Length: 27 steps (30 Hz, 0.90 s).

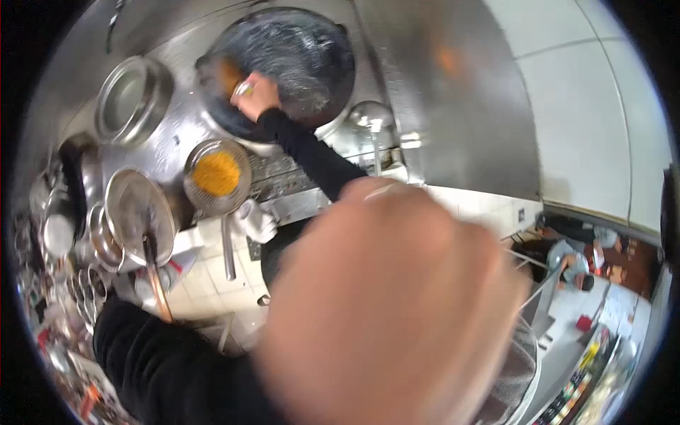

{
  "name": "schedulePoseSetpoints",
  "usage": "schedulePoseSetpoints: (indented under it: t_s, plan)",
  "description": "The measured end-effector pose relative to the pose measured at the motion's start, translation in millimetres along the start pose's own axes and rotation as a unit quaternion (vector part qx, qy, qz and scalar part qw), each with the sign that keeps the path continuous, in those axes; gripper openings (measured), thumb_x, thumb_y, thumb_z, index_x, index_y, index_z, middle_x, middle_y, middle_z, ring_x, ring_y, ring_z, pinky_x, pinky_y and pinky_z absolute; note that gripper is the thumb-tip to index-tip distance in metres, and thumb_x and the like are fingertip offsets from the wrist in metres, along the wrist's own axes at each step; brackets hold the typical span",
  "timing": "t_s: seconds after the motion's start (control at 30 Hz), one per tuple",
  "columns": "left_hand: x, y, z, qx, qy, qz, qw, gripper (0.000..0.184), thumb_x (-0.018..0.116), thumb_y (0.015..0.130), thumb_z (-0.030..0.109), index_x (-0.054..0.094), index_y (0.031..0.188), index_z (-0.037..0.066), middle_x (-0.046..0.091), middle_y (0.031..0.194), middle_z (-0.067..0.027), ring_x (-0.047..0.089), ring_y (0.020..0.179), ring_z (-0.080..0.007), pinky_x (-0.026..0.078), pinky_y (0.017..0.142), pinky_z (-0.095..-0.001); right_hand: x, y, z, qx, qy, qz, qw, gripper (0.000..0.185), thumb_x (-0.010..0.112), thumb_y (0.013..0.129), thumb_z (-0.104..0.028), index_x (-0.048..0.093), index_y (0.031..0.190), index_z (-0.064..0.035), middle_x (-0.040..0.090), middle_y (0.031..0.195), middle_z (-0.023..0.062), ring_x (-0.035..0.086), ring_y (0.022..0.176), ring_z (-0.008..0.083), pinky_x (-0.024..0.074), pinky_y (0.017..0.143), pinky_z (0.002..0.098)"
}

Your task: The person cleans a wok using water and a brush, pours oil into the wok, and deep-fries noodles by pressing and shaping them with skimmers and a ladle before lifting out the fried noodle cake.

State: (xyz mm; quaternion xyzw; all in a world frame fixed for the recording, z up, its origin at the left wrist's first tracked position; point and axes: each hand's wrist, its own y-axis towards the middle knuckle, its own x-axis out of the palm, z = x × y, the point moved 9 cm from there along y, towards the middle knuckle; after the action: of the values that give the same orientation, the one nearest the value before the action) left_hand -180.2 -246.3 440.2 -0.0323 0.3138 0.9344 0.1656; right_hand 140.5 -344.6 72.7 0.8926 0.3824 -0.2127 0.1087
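Note:
My right hand (259,98) reaches over a large dark wok (304,60) whose inside looks wet. Its fingers are closed round what looks like a short wok brush (230,74), brown and smeared by motion. Close to the camera, my left hand (397,304) fills the lower middle, out of focus. It looks curled like a fist with its back towards me, and whatever its fingers hold is hidden. Left of the right forearm, a round metal strainer (244,173) holds yellow-orange food (217,173).
A metal pot (124,99) stands left of the wok. Below it lies a wide sieve (134,202) with a wooden handle. A metal ladle (372,117) rests right of the wok, beside a steel wall panel (453,85). Another person (567,262) is far right.

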Motion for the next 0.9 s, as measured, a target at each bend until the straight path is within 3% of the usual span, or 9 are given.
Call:
schedulePoseSetpoints:
  t_s: [0.1, 0.27, 0.37, 0.43, 0.5, 0.6, 0.7, 0.8, 0.9]
  plan:
    - [2.7, -1.0, -3.5, -0.018, 0.026, -0.028, 0.999, 0.023, 0.069, 0.090, 0.025, 0.068, 0.098, 0.003, 0.067, 0.085, -0.0179, 0.067, 0.077, -0.0290, 0.052, 0.065, -0.0347, -30.1, -47.2, 22.5, -0.082, 0.050, -0.196, 0.976, 0.045, 0.080, 0.069, -0.039, 0.064, 0.097, -0.0080, 0.071, 0.094, 0.0176, 0.069, 0.088, 0.0375, 0.0547, 0.081, 0.0445]
    - [29.5, 18.5, -16.1, -0.046, 0.111, -0.096, 0.988, 0.025, 0.069, 0.090, 0.026, 0.069, 0.099, 0.003, 0.068, 0.085, -0.0191, 0.068, 0.078, -0.0305, 0.053, 0.066, -0.0360, -132.2, -22.9, 18.5, -0.074, -0.508, -0.260, 0.818, 0.038, 0.066, 0.080, -0.024, 0.061, 0.115, -0.0103, 0.071, 0.090, 0.0183, 0.071, 0.086, 0.0354, 0.0576, 0.078, 0.0458]
    - [-0.9, -1.0, -59.9, -0.113, 0.164, -0.066, 0.978, 0.026, 0.068, 0.090, 0.026, 0.070, 0.100, 0.002, 0.068, 0.085, -0.0199, 0.069, 0.078, -0.0314, 0.053, 0.067, -0.0368, -108.4, 82.9, 25.6, -0.216, -0.305, -0.068, 0.925, 0.042, 0.067, 0.075, -0.028, 0.062, 0.112, -0.0077, 0.069, 0.090, 0.0263, 0.069, 0.085, 0.0408, 0.0570, 0.076, 0.0495]
    - [-43.4, -45.2, -96.5, -0.190, 0.204, 0.021, 0.960, 0.027, 0.068, 0.090, 0.026, 0.070, 0.100, 0.002, 0.069, 0.085, -0.0203, 0.070, 0.079, -0.0320, 0.054, 0.068, -0.0373, -59.0, 97.2, 7.1, -0.050, -0.219, 0.024, 0.974, 0.043, 0.073, 0.068, -0.033, 0.066, 0.102, -0.0087, 0.071, 0.093, 0.0222, 0.069, 0.092, 0.0389, 0.0559, 0.081, 0.0477]
    - [-100.0, -140.0, -144.0, -0.338, 0.241, 0.200, 0.888, 0.027, 0.068, 0.090, 0.027, 0.071, 0.101, 0.002, 0.069, 0.085, -0.0208, 0.070, 0.079, -0.0326, 0.054, 0.069, -0.0378, -17.8, 61.9, -1.8, 0.041, -0.089, 0.027, 0.995, 0.045, 0.080, 0.061, -0.031, 0.066, 0.096, -0.0078, 0.071, 0.093, 0.0208, 0.070, 0.091, 0.0377, 0.0552, 0.083, 0.0451]
    - [-104.5, -348.0, -179.4, -0.491, 0.243, 0.510, 0.663, 0.032, 0.070, 0.089, 0.025, 0.069, 0.109, 0.000, 0.071, 0.099, -0.0189, 0.069, 0.090, -0.0329, 0.054, 0.080, -0.0383, 4.9, 3.2, 6.7, 0.007, 0.006, -0.073, 0.997, 0.044, 0.082, 0.065, -0.030, 0.062, 0.096, -0.0074, 0.070, 0.094, 0.0213, 0.067, 0.091, 0.0425, 0.0536, 0.082, 0.0463]
    - [-33.3, -488.2, -217.2, -0.609, 0.381, 0.524, 0.457, 0.076, 0.082, 0.075, 0.030, 0.048, 0.136, 0.000, 0.053, 0.134, -0.0250, 0.050, 0.122, -0.0421, 0.039, 0.104, -0.0482, -54.0, -23.3, 29.0, -0.084, -0.128, -0.168, 0.974, 0.041, 0.076, 0.074, -0.034, 0.065, 0.107, -0.0129, 0.071, 0.092, 0.0194, 0.069, 0.089, 0.0411, 0.0555, 0.081, 0.0478]
    - [4.5, -538.2, -252.4, -0.593, 0.290, 0.593, 0.462, 0.088, 0.087, 0.068, 0.032, 0.044, 0.137, -0.002, 0.048, 0.134, -0.0231, 0.044, 0.125, -0.0435, 0.031, 0.109, -0.0523, -116.7, 25.5, 36.7, -0.066, -0.332, -0.131, 0.932, 0.035, 0.066, 0.079, -0.024, 0.065, 0.111, -0.0113, 0.070, 0.090, 0.0254, 0.069, 0.087, 0.0436, 0.0561, 0.079, 0.0521]
    - [7.2, -549.2, -263.2, -0.620, 0.299, 0.550, 0.474, 0.082, 0.088, 0.067, 0.031, 0.048, 0.132, -0.001, 0.047, 0.134, -0.0235, 0.046, 0.123, -0.0429, 0.035, 0.107, -0.0485, -107.5, 92.3, 11.2, -0.140, -0.256, -0.038, 0.956, 0.030, 0.067, 0.077, -0.026, 0.065, 0.100, -0.0064, 0.071, 0.091, 0.0221, 0.068, 0.084, 0.0428, 0.0549, 0.076, 0.0524]
